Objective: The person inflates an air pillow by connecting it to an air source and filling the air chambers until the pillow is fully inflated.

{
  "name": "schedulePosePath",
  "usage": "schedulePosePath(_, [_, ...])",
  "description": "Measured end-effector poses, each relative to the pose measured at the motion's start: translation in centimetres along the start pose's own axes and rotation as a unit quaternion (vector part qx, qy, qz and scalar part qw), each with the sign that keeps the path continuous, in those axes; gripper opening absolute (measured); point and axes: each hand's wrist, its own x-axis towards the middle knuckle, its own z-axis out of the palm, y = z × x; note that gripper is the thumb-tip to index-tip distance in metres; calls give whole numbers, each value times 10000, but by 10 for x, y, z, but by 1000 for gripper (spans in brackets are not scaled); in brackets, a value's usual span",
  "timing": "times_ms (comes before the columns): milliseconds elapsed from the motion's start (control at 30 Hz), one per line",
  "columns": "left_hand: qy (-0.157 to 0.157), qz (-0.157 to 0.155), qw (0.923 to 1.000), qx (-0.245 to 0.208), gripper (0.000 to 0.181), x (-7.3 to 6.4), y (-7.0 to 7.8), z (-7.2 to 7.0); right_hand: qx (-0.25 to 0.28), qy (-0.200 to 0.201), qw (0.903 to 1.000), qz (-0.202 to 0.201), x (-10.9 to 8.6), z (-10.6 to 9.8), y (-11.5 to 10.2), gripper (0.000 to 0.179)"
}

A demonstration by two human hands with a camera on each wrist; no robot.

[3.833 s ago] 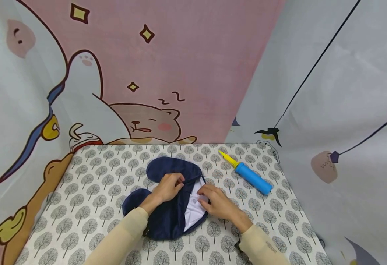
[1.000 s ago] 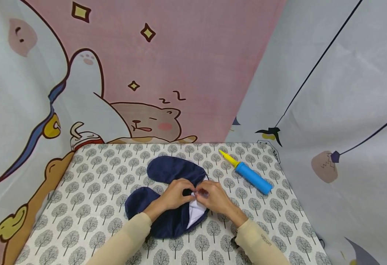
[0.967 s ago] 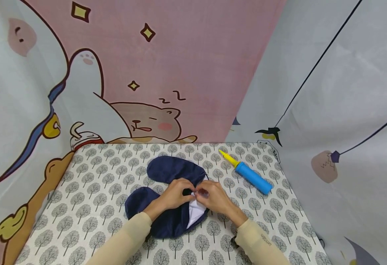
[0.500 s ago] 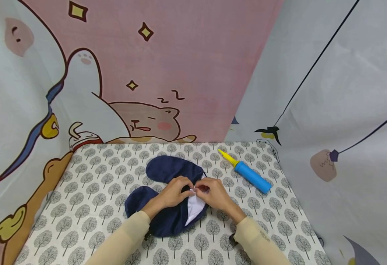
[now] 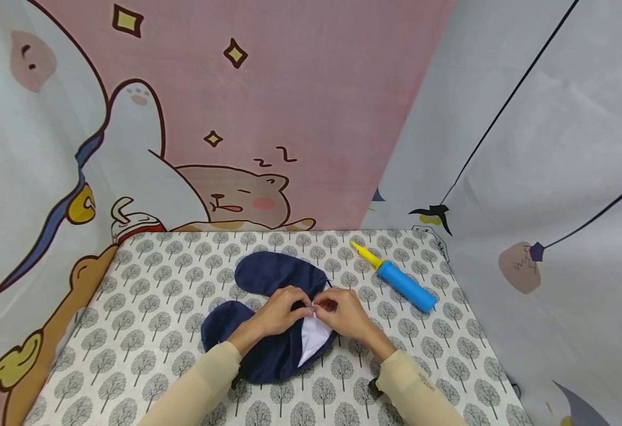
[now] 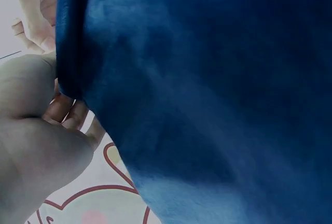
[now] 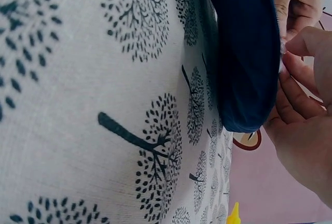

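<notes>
A navy U-shaped neck pillow (image 5: 273, 355) lies flat, its two rounded arms pointing left. Its cover gapes at the right end, showing a white inner bladder (image 5: 315, 340). Over this gap, my left hand (image 5: 281, 310) and right hand (image 5: 345, 310) meet fingertip to fingertip, pinching a small pale piece of the bladder, its air valve. The right wrist view shows the small clear valve (image 7: 282, 47) between the fingertips. In the left wrist view, navy fabric (image 6: 197, 89) fills most of the frame and hides part of my left hand (image 6: 41, 141).
A blue hand pump (image 5: 406, 287) with a yellow nozzle lies on the tree-print tablecloth (image 5: 156, 322), behind and right of my right hand. Cartoon-printed curtains (image 5: 316, 118) rise at the table's back and sides.
Earlier my left hand lay on the navy cover and my right hand at the opening's edge; both then came together over the valve. In the last second they have barely moved.
</notes>
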Motion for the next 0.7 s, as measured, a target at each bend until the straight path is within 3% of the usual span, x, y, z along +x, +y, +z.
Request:
schedulePosePath(233, [-71,-133,9998,121,9,-1,6,0,32,40,9999,-99,0,1,0,8])
schedulePosePath(433, [-69,-4,9996,257,9,-1,8,2,34,52,9994,-327,-1,2,1,10])
schedulePosePath(700, [48,117,9994,331,6,0,5,1,213,-131,9997,4,-1,3,-3,10])
